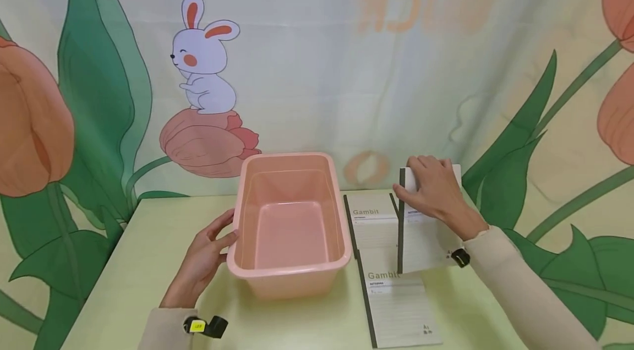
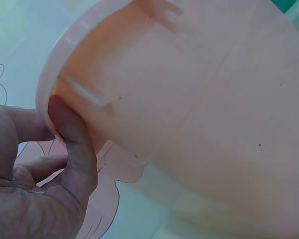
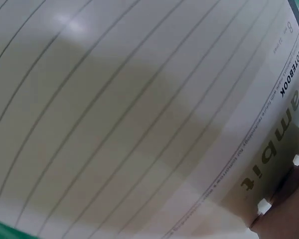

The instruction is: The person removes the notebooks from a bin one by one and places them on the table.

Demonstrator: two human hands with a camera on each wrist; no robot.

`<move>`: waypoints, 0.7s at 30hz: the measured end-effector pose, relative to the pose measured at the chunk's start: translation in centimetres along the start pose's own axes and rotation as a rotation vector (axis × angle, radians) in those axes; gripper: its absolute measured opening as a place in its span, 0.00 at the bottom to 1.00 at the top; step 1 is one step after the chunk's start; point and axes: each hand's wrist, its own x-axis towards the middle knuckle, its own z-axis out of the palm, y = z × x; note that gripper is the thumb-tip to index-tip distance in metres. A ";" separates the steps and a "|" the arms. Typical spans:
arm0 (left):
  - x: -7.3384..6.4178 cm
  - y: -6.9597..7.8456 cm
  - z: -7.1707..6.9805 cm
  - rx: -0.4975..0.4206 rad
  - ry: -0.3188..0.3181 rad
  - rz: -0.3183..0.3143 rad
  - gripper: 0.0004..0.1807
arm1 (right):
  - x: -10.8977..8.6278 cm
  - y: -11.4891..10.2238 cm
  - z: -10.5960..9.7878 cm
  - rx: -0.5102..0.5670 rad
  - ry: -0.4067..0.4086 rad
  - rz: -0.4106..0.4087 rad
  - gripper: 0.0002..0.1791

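Observation:
A pink plastic basin stands on the table, its inside bare. My left hand grips the basin's left rim; in the left wrist view the thumb presses under the lip against the outer wall. To the right of the basin, my right hand holds a white notebook with a dark spine by its top edge. This notebook is tilted up, overlapping the notebooks behind it. Its lined cover, printed "Gambit", fills the right wrist view, where only some fingers show at the corner.
Two more Gambit notebooks lie flat right of the basin: a front notebook and a back notebook partly covered by others. A pale green table carries everything. Behind it hangs a curtain with a rabbit and tulips.

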 end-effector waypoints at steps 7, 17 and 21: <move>-0.2 0.0 -0.3 -0.004 -0.006 -0.001 0.34 | -4.8 4.6 2.6 -0.027 -0.134 0.011 0.21; -0.5 0.1 -0.4 -0.041 -0.045 0.023 0.34 | -10.1 9.2 7.0 -0.080 -0.305 0.046 0.21; -0.4 0.0 -0.2 -0.046 -0.064 0.021 0.35 | -12.1 10.2 8.8 -0.057 -0.377 0.112 0.22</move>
